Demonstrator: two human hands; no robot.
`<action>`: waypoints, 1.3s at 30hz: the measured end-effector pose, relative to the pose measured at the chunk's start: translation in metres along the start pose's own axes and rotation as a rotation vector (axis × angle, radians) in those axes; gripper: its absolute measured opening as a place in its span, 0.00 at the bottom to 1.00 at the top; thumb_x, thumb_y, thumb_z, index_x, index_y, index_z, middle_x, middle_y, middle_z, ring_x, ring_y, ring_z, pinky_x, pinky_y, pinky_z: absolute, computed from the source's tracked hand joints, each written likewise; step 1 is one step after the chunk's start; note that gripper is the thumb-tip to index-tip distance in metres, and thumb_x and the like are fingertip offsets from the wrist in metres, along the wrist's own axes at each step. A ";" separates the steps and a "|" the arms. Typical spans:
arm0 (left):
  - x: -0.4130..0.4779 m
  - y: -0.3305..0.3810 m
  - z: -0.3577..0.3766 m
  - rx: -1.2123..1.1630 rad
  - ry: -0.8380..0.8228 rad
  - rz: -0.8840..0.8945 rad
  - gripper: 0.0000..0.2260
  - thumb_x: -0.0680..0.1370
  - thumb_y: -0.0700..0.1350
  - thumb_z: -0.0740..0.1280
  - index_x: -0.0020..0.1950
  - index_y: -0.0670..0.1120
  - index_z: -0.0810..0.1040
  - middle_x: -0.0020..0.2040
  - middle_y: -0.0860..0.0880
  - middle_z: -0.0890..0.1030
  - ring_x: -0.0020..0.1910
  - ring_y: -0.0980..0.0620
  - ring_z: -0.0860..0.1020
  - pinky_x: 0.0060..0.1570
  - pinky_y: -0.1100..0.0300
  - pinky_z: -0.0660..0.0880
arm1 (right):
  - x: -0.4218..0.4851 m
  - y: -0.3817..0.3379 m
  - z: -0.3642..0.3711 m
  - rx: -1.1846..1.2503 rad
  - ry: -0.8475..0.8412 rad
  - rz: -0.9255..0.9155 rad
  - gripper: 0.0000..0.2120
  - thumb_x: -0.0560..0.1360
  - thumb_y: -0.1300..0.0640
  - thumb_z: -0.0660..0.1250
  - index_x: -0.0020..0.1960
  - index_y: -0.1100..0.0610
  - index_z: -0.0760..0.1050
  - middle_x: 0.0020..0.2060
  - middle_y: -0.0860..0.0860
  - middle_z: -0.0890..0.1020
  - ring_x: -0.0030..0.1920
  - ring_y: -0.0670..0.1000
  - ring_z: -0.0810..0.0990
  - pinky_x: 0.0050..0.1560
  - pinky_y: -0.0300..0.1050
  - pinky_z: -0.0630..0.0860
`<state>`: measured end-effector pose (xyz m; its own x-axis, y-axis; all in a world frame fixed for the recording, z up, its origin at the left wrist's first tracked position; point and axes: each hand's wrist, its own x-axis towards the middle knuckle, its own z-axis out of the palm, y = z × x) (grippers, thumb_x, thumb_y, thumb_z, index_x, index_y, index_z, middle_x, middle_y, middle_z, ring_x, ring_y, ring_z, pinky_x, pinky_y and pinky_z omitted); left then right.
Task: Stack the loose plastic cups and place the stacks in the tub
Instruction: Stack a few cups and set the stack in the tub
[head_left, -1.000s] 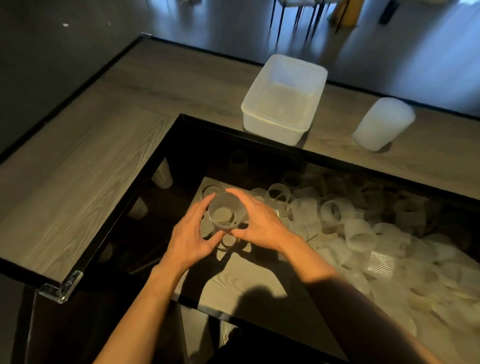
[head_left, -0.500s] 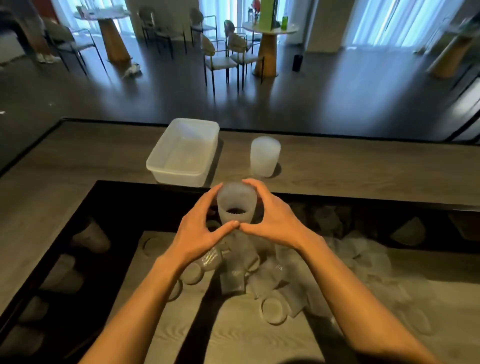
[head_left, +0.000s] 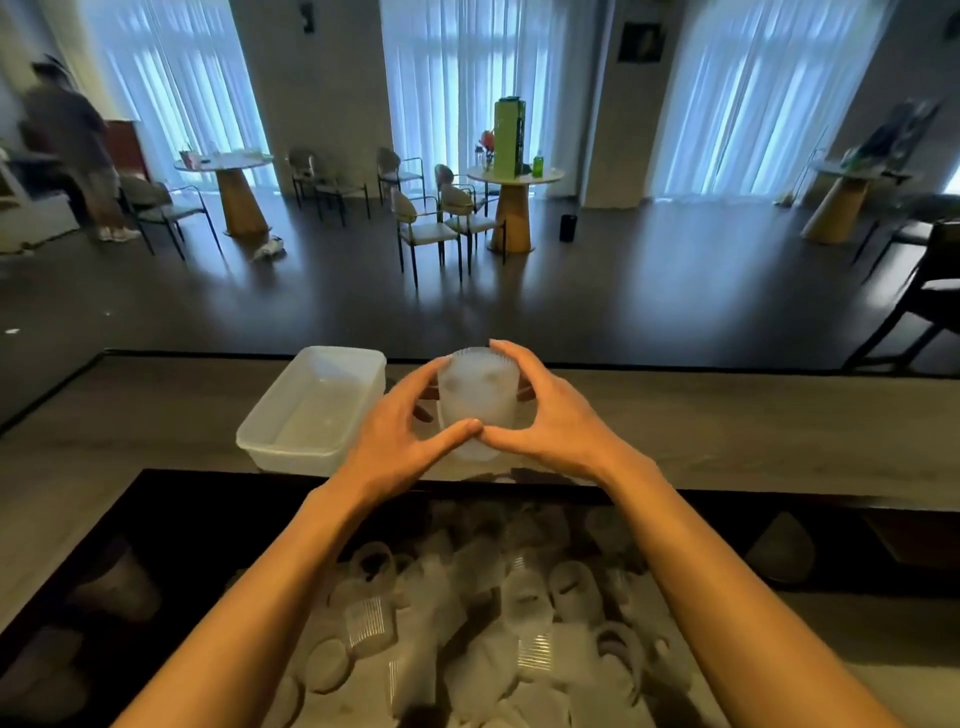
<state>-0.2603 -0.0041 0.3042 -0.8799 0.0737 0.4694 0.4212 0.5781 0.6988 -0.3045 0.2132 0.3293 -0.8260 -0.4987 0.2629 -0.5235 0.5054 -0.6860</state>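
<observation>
Counter (head_left: 727, 431) bears tub (head_left: 306, 454) beside gripped cup stack (head_left: 475, 389).

One wide-angle camera is worn on the head, set above the near side of the tub (head_left: 311, 410) and pointed forward and slightly down. The tub is seen close, with the left hand (head_left: 400, 441) and right hand (head_left: 556, 421) wrapped round a cup (head_left: 475, 395) just right of it, and the room (head_left: 623, 291) is taken in beyond the tub.

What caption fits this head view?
A person's left hand and right hand hold a frosted plastic cup over the grey wooden counter, beside a translucent plastic tub.
</observation>
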 end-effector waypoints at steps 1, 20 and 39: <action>0.008 0.002 -0.003 0.004 0.004 0.014 0.33 0.73 0.63 0.72 0.75 0.57 0.66 0.63 0.61 0.75 0.59 0.64 0.75 0.52 0.71 0.74 | 0.007 -0.002 -0.005 0.004 0.008 -0.007 0.44 0.69 0.39 0.77 0.77 0.35 0.53 0.69 0.45 0.69 0.60 0.45 0.73 0.61 0.48 0.76; 0.084 -0.047 0.002 -0.002 -0.002 -0.086 0.31 0.73 0.64 0.70 0.72 0.62 0.62 0.62 0.62 0.72 0.54 0.66 0.74 0.49 0.68 0.74 | 0.098 0.024 0.008 0.107 0.009 0.082 0.46 0.71 0.48 0.78 0.79 0.42 0.52 0.74 0.49 0.67 0.66 0.47 0.70 0.65 0.49 0.71; 0.075 -0.085 0.022 -0.036 0.046 -0.098 0.34 0.71 0.63 0.73 0.73 0.57 0.65 0.66 0.61 0.72 0.61 0.65 0.74 0.54 0.67 0.76 | 0.106 0.064 0.031 0.063 0.024 0.013 0.43 0.69 0.46 0.78 0.75 0.38 0.56 0.70 0.43 0.67 0.63 0.44 0.73 0.60 0.44 0.75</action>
<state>-0.3674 -0.0296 0.2678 -0.9065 -0.0194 0.4219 0.3423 0.5514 0.7608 -0.4189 0.1704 0.2922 -0.8378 -0.4750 0.2690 -0.4990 0.4665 -0.7304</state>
